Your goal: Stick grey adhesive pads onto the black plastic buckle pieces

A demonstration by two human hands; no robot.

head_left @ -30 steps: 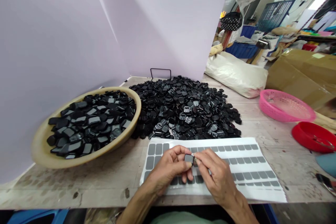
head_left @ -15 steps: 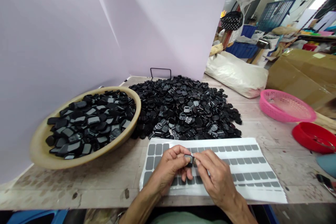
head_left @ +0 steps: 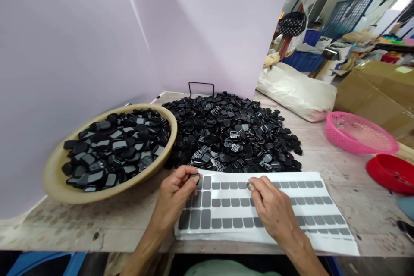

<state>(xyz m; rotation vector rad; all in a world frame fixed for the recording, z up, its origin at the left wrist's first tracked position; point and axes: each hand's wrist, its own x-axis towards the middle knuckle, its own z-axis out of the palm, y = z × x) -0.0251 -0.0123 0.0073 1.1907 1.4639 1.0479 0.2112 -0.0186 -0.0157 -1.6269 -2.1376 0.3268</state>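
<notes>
Near the upper left corner of the white sticker sheet (head_left: 233,236), my left hand (head_left: 176,194) is closed on a small black plastic piece (head_left: 198,177), mostly hidden by the fingers. My right hand (head_left: 273,202) is over the middle of the sheet, thumb and forefinger pinched at the top row of grey stickers (head_left: 223,186); what they hold, if anything, is too small to make out. Left of my hands, a cream basin (head_left: 174,133) holds many black pieces, several with grey faces. Behind the sheet lies a large heap of black plastic pieces (head_left: 233,129).
A pink mesh basket (head_left: 359,146) and a red bowl (head_left: 378,179) stand at the right. Beyond them are a cardboard box (head_left: 378,90) and a white sack (head_left: 297,92). A black wire stand (head_left: 201,83) is at the back, by the pale wall (head_left: 200,30).
My hands have come apart. The left moved left with the black piece toward the sheet's corner; the right moved slightly right, to the top row of small stickers. The view has shifted slightly.
</notes>
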